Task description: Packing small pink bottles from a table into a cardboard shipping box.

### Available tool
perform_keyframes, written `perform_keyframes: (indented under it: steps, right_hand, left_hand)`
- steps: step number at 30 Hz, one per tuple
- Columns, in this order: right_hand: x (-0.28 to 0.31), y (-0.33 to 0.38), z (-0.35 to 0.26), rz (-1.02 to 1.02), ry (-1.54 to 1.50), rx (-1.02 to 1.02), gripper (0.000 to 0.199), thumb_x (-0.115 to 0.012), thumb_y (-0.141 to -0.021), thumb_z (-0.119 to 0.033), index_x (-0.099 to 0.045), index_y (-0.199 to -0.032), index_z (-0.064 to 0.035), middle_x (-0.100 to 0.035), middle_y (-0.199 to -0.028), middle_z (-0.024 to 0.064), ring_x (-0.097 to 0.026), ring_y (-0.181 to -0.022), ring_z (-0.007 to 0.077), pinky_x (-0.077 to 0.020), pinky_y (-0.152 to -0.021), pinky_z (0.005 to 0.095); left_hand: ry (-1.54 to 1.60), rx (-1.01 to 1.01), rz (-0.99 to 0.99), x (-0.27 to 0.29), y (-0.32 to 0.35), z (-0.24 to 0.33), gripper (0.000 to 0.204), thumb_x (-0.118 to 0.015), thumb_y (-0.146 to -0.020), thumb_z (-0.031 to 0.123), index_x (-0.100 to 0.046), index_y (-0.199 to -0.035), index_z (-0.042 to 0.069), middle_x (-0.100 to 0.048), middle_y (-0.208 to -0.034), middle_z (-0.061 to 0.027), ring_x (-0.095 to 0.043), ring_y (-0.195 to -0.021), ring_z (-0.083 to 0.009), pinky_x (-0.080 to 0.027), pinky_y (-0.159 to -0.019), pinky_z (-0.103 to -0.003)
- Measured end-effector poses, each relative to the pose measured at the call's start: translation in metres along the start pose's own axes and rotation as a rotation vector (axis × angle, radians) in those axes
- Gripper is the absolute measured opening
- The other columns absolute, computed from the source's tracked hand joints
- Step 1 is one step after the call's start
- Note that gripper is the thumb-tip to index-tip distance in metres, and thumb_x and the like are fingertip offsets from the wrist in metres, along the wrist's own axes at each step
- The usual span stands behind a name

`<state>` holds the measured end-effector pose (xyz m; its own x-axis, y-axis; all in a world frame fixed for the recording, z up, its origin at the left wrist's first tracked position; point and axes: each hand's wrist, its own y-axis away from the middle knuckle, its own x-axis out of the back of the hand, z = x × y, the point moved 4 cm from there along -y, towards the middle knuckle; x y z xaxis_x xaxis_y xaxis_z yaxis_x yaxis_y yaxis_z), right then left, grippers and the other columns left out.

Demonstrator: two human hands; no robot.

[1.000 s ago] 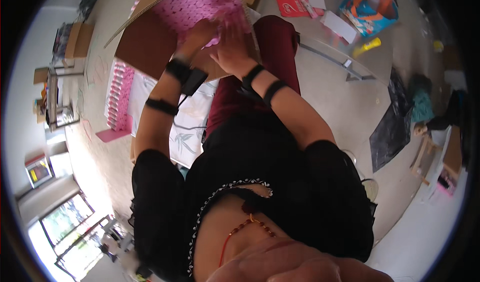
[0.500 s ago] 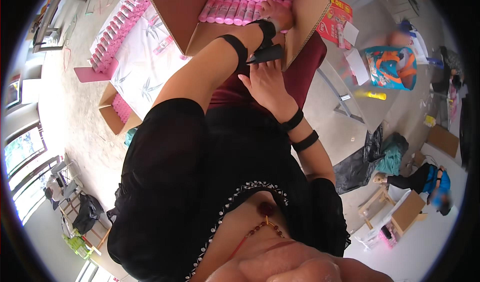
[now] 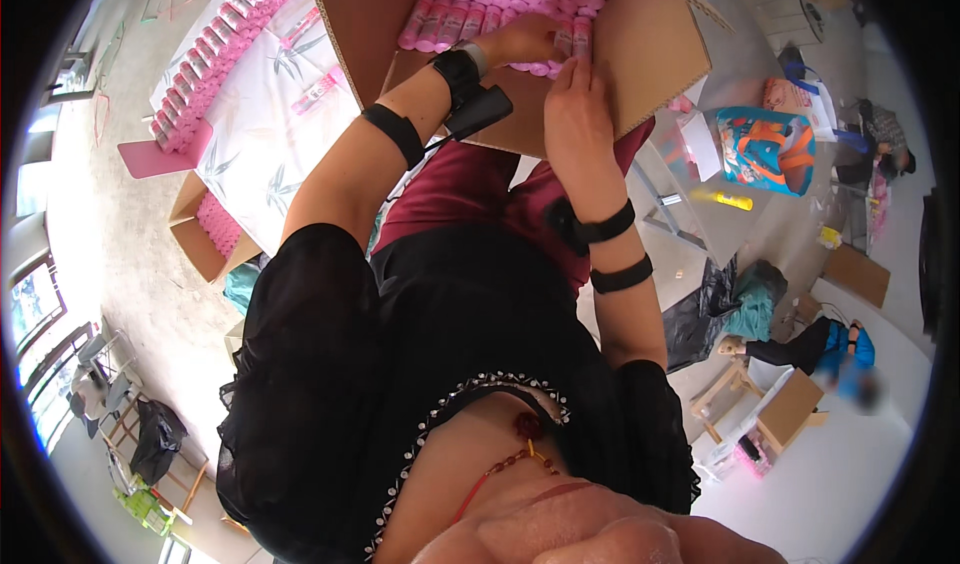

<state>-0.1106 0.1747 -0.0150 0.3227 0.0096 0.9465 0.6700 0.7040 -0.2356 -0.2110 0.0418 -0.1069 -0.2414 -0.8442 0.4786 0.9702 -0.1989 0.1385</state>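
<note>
In front of me an open cardboard box [image 3: 650, 54] holds many pink tubes with round caps, stacked with their ends toward me. A row of pink tubes [image 3: 448, 26] with pale labels lies sideways across the near part of the stack. My left hand [image 3: 520, 42] is inside the box, its bent fingers closed against pink tubes [image 3: 575, 39] at the right of that row. My right hand [image 3: 580, 109] reaches over the box's near edge, with its fingertips pinched at the lower ends of the same tubes. The left fingertips are partly hidden.
At left, a pale patterned table [image 3: 270, 114] carries a long row of pink tubes [image 3: 215, 59]; a smaller box of them [image 3: 190, 229] stands below. To the right are a blue-orange bag [image 3: 765, 149], a yellow tube [image 3: 735, 202] and black plastic [image 3: 700, 314]. Another person [image 3: 840, 354] sits farther off.
My left hand has shifted slightly left within the box. My right hand has moved up from the near edge into it, fingers now at the tubes. The box appears more to the right.
</note>
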Motion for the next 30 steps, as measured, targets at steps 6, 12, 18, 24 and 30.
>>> perform_keyframes:
  steps: [6,12,18,24,30]
  right_hand:
    - [-0.035,-0.033,0.018,-0.101,-0.149,-0.142,0.040,-0.054,-0.085,0.003,-0.054,-0.124,0.0130,-0.057,-0.120,0.0285,-0.057,-0.113,0.0408,-0.0520,-0.094,0.0444]
    - [-0.059,-0.054,0.027,-0.235,-0.135,-0.203,0.026,-0.060,-0.089,-0.006,-0.066,-0.109,0.0083,-0.060,-0.113,0.0264,-0.059,-0.108,0.0396,-0.0567,-0.088,0.0402]
    - [-0.066,-0.056,0.028,-0.237,-0.071,-0.226,0.025,-0.058,-0.089,-0.006,-0.075,-0.107,-0.0116,-0.066,-0.109,0.0207,-0.060,-0.105,0.0391,-0.0528,-0.091,0.0443]
    - [-0.067,-0.059,0.032,-0.240,-0.057,-0.181,0.025,-0.054,-0.092,-0.011,-0.075,-0.105,-0.0099,-0.065,-0.114,0.0214,-0.058,-0.111,0.0402,-0.0519,-0.094,0.0455]
    - [-0.063,-0.088,0.030,-0.521,-0.034,-0.218,0.030,-0.047,-0.095,-0.010,-0.069,-0.115,-0.0012,-0.064,-0.122,0.0247,-0.057,-0.121,0.0413,-0.0511,-0.096,0.0486]
  left_hand:
    - [-0.203,-0.240,0.122,-0.008,0.010,0.000,0.054,-0.076,-0.078,0.010,-0.058,-0.128,-0.001,-0.061,-0.120,-0.0202,-0.061,-0.111,-0.0347,-0.053,-0.090,-0.040]
    - [-0.212,-0.342,0.199,-0.009,0.011,-0.003,0.046,-0.075,-0.075,0.006,-0.062,-0.118,-0.001,-0.060,-0.116,-0.0218,-0.059,-0.109,-0.0398,-0.051,-0.091,-0.044]
    - [-0.215,-0.349,0.205,-0.012,0.010,-0.008,0.039,-0.073,-0.072,0.004,-0.063,-0.109,-0.001,-0.061,-0.110,-0.0218,-0.060,-0.104,-0.0407,-0.050,-0.089,-0.044]
    - [-0.171,-0.420,0.238,-0.015,0.007,-0.009,0.039,-0.072,-0.073,0.005,-0.064,-0.110,-0.001,-0.063,-0.107,-0.0219,-0.062,-0.103,-0.0402,-0.050,-0.090,-0.045]
    - [-0.057,-0.407,0.260,-0.019,0.004,-0.015,0.049,-0.074,-0.074,0.010,-0.062,-0.120,0.000,-0.064,-0.117,-0.0240,-0.062,-0.111,-0.0403,-0.049,-0.094,-0.045]
